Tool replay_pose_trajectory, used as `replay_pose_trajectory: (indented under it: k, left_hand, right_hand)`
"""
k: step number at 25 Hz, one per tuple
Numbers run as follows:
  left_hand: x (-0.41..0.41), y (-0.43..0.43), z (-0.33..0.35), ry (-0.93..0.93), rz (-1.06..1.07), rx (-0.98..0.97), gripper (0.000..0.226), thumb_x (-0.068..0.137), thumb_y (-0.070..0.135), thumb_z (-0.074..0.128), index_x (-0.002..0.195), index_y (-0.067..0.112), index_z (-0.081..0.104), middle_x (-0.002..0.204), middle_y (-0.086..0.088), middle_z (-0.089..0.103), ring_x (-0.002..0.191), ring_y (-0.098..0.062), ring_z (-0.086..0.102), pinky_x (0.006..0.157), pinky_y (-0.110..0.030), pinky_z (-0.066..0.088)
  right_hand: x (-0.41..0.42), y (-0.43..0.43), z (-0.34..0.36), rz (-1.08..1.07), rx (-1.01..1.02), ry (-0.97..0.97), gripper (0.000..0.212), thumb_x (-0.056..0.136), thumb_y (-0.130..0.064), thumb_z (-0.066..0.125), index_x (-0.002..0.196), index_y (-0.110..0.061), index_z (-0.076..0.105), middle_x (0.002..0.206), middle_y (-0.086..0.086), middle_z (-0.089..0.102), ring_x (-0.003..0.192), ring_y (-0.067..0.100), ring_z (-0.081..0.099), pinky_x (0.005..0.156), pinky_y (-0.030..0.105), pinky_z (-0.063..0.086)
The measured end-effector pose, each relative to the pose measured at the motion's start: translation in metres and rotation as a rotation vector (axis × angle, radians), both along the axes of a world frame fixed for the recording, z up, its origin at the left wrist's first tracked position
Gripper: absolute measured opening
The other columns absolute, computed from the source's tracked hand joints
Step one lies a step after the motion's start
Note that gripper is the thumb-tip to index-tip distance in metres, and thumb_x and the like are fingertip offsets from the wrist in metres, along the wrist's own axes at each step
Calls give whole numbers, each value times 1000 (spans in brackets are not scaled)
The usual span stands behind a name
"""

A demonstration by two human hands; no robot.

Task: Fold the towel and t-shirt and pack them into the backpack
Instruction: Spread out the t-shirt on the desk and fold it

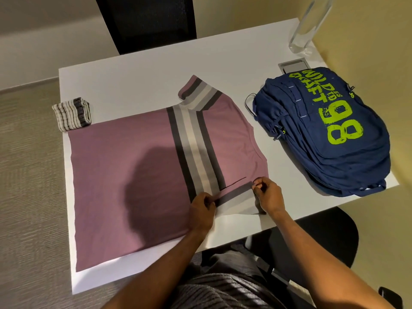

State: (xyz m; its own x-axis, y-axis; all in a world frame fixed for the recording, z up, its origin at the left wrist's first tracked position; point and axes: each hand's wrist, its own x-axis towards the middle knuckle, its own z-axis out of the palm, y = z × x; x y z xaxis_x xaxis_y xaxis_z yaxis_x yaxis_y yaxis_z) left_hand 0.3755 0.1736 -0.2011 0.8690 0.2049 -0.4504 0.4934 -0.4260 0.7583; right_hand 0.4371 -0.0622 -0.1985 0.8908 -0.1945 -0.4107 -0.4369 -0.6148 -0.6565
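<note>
A mauve t-shirt with dark, grey and white stripes lies spread flat on the white table. Its near sleeve is folded in over the body. My left hand pinches that sleeve where it meets the body, and my right hand pinches the sleeve's outer end. The far sleeve sticks out toward the back. A striped towel, folded into a small bundle, sits at the table's left edge. The navy backpack with lime-green lettering lies flat on the right, its zips looking closed.
A clear water bottle stands at the table's far right corner, beside a grey cable hatch. A black chair stands behind the table. My own chair is below the table's near edge.
</note>
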Motion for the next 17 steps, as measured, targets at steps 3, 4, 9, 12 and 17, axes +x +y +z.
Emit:
replay_pose_trajectory:
  k: [3, 4, 9, 12, 17]
  left_hand:
    - [-5, 0, 0, -277, -193, 236, 24, 95, 13, 69, 117, 18, 60, 114, -1, 59, 95, -15, 57, 79, -28, 54]
    - [-9, -1, 0, -364, -377, 310, 26, 94, 14, 68, 118, 18, 60, 116, 0, 59, 98, -15, 56, 82, -28, 54]
    - [-22, 16, -8, -328, -827, 442, 51, 95, 24, 67, 142, 18, 49, 148, -3, 47, 137, -23, 47, 108, -39, 48]
    - [-35, 47, -14, -341, -938, 455, 62, 93, 24, 69, 149, 18, 43, 157, -4, 41, 144, -23, 40, 116, -41, 41]
    - [-67, 115, -32, -264, -917, 560, 76, 71, 20, 82, 141, 19, 53, 139, -5, 56, 126, -25, 56, 113, -40, 29]
  right_hand:
    - [-11, 12, 12, 97, -208, -183, 7, 100, -24, 64, 97, -22, 58, 92, -3, 62, 80, 17, 58, 71, 36, 52]
    - [-19, 19, 15, 163, -238, -250, 9, 103, -26, 58, 95, -22, 58, 92, -3, 62, 79, 17, 56, 69, 35, 51]
    - [-57, 37, -4, 601, -470, -205, 37, 99, -28, 56, 134, -17, 64, 133, 4, 66, 118, 25, 62, 107, 42, 47]
    - [-65, 31, -6, 673, -525, -196, 53, 93, -40, 65, 141, -18, 58, 144, 4, 58, 129, 26, 55, 112, 50, 42]
    - [-71, 10, -2, 833, -617, -240, 44, 81, -31, 77, 121, -19, 63, 120, 3, 62, 107, 26, 62, 99, 46, 47]
